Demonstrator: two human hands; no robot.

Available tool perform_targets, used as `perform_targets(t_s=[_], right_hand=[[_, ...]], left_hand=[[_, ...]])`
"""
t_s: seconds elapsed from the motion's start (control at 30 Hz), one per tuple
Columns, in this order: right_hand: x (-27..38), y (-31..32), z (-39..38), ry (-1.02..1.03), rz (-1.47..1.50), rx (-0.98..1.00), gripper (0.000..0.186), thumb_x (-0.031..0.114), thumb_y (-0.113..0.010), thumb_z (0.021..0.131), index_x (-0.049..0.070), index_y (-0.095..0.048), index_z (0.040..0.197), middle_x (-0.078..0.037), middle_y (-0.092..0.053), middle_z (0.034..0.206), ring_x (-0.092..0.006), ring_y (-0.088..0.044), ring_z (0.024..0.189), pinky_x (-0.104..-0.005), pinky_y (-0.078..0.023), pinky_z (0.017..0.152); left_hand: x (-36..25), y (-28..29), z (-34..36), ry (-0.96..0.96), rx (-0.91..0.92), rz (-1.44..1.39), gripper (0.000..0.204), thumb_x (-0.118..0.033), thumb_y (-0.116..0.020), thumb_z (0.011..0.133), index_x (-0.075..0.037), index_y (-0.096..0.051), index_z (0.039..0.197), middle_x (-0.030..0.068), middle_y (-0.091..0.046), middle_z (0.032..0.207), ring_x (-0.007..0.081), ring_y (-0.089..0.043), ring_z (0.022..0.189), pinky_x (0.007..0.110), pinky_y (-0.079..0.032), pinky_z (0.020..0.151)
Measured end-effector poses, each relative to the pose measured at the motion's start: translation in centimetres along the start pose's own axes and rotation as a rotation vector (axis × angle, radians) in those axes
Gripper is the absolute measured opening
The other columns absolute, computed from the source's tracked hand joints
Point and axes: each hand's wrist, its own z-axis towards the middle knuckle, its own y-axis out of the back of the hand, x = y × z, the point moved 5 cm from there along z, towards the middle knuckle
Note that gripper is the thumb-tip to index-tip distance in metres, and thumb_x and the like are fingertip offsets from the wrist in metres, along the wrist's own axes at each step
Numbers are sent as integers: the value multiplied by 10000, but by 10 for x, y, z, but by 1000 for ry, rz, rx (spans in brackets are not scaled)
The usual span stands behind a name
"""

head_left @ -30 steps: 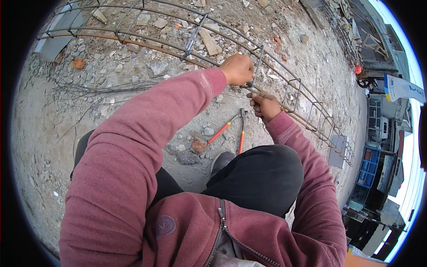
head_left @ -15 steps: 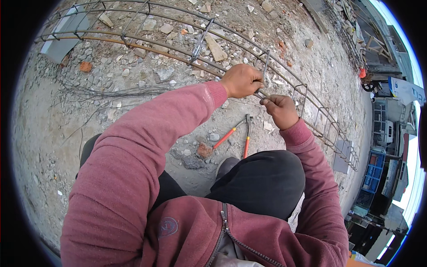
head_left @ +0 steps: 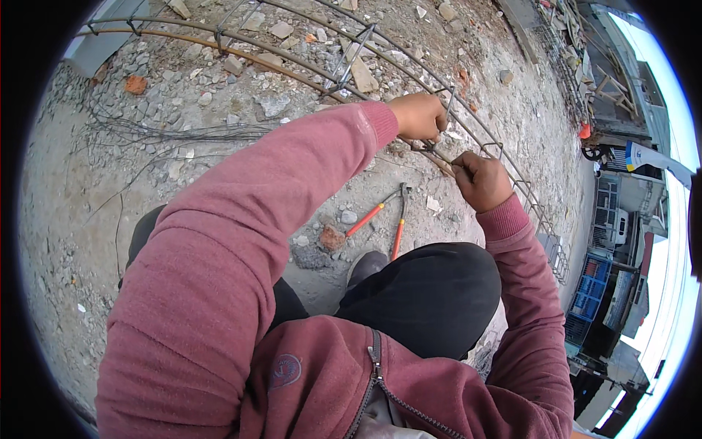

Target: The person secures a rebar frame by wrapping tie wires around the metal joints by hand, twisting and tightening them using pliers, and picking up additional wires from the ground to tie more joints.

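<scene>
A long cage of steel reinforcing bars [head_left: 356,55] with square stirrups curves across the view in front of me. My left hand [head_left: 419,117] is at the near side of the cage, its fingers curled together beside a stirrup joint; what lies in them is hidden. My right hand [head_left: 482,183] is closed around the near bar, a little to the right of that joint, thumb on top. Between the hands a short stretch of bar with a dark knot of wire shows. End-cutting nippers [head_left: 400,219] with red and yellow handles lie spread on the ground below my hands.
Loose thin tie wires [head_left: 183,134] lie on the ground to the left. Broken stones and a brick lump [head_left: 332,238] are scattered about. A grey block [head_left: 102,36] is under the cage's far left end. Buildings and a blue gate [head_left: 591,285] stand at the right.
Both hands have shifted right and moved farther apart, the left slightly up and the right slightly down. More of the bar and wire knot shows between them. The view has tilted a little.
</scene>
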Motion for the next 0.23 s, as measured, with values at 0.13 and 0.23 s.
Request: perform_targets(t_s=[0.13, 0.23], right_hand=[[14, 1, 3, 100, -33, 13, 86, 147, -593, 759, 62, -594, 746, -136, -597, 628, -335, -586, 577, -405, -477, 544], [22, -3, 7, 163, -96, 36, 88, 156, -597, 758, 68, -591, 758, -133, -603, 643, -333, -587, 575, -404, -478, 544]], left_hand=[[13, -5, -2, 338, 165, -304, 223, -114, -760, 656, -31, -665, 840, 97, -617, 653, 147, -601, 514, 275, -456, 415], [16, -11, -1, 294, 222, -106, 215, -163, -770, 663, -43, -677, 815, 63, -639, 642, 177, -594, 468, 308, -483, 437]])
